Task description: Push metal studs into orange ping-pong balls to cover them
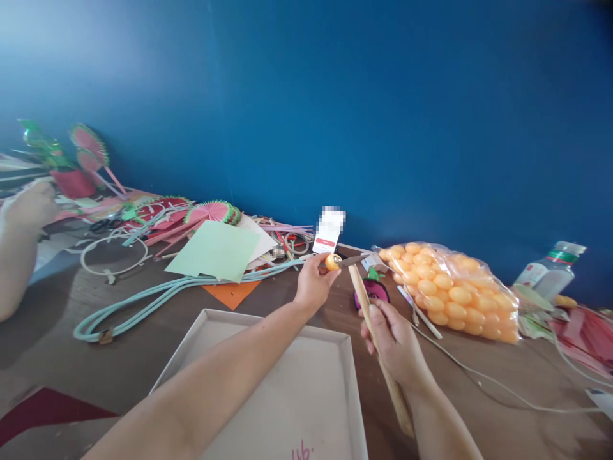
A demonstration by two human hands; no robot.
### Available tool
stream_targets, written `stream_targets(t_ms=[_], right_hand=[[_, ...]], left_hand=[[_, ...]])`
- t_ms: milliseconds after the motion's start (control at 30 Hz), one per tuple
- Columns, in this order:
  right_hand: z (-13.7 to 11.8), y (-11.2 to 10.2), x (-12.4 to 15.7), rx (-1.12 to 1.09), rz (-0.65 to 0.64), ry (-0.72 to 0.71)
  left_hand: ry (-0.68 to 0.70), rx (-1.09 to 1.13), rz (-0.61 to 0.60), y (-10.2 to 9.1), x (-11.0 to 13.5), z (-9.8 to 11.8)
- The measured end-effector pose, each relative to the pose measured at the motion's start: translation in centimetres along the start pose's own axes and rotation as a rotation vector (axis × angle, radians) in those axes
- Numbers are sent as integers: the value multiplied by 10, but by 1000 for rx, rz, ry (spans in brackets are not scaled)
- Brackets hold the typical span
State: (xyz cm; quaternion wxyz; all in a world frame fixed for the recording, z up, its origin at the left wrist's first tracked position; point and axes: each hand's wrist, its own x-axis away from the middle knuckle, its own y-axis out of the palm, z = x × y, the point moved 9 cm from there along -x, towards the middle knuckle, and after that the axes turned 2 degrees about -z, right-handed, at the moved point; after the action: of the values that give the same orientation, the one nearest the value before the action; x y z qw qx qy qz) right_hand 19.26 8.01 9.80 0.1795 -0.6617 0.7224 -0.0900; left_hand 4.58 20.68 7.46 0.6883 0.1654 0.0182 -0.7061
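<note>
My left hand [315, 281] pinches a small orange ball-shaped thing [333, 261] over the table's far side. A dark, narrow strip [352, 260] extends rightward from it toward the stick; whether the two are one tool I cannot tell. My right hand [395, 338] is wrapped round a long, flat wooden stick [383, 361], held at a slant with its upper end close to the strip. Behind the right hand lies a round purple item [376, 291] with a green top, partly hidden.
A shallow white box [352, 383] lies under my left forearm. Orange balls fill a clear bag [460, 294] on the right, near a bottle [550, 271]. A phone [329, 231] leans by the blue wall. Light-blue tubing [138, 300], paper [215, 249] and another person's hand [31, 204] are leftward.
</note>
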Motion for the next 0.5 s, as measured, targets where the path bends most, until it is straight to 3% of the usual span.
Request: stream_targets(t_ms=[200, 367, 500], right_hand=[[-4, -2, 0, -20, 29, -33], [-2, 0, 0, 30, 4, -12], [-5, -5, 2, -7, 64, -40]], left_hand=[[49, -22, -5, 1, 1, 3], [8, 11, 3, 1, 1, 0], [63, 13, -9, 2, 2, 7]])
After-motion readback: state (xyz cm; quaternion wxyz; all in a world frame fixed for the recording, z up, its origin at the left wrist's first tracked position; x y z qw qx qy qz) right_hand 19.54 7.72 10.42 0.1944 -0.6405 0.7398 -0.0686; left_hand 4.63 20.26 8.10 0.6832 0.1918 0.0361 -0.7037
